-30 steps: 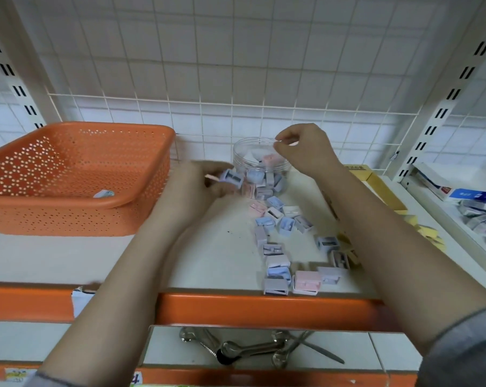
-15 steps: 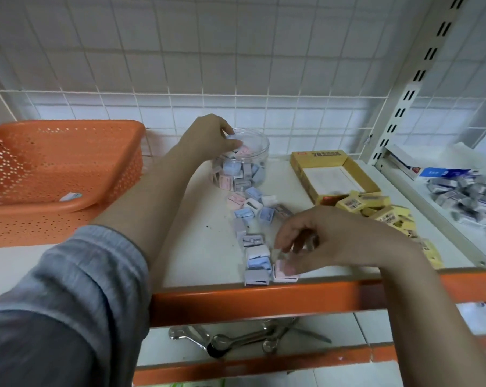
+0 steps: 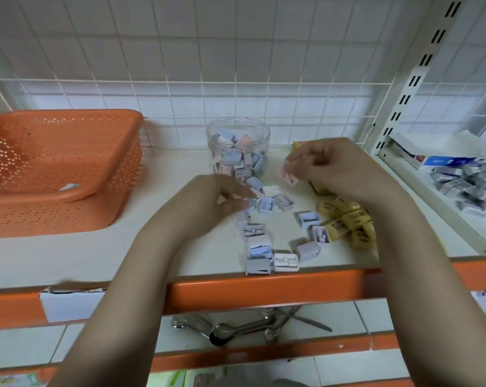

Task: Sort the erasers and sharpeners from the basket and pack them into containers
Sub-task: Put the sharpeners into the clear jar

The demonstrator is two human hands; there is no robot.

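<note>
A clear plastic jar (image 3: 237,129) partly filled with pastel sharpeners stands at the back of the shelf. Several loose blue, white and pink sharpeners (image 3: 260,247) lie scattered in front of it. My right hand (image 3: 328,166) is raised right of the jar and pinches a pink sharpener (image 3: 289,174). My left hand (image 3: 216,196) is low over the pile, its fingertips on a sharpener near the jar's base; whether it grips one is blurred. Yellow erasers (image 3: 348,222) lie heaped on the right. The orange basket (image 3: 54,163) at the left holds one small piece (image 3: 70,187).
A yellow cardboard box (image 3: 299,146) sits mostly hidden behind my right hand. The neighbouring shelf on the right carries grey wrapped items (image 3: 471,185) and a white-blue box (image 3: 431,159). The orange shelf edge (image 3: 264,289) runs below; metal spoons (image 3: 236,328) lie underneath.
My right hand rose from the front of the pile with a pink sharpener toward the jar. My left hand came down from the jar's mouth to the sharpeners near its base.
</note>
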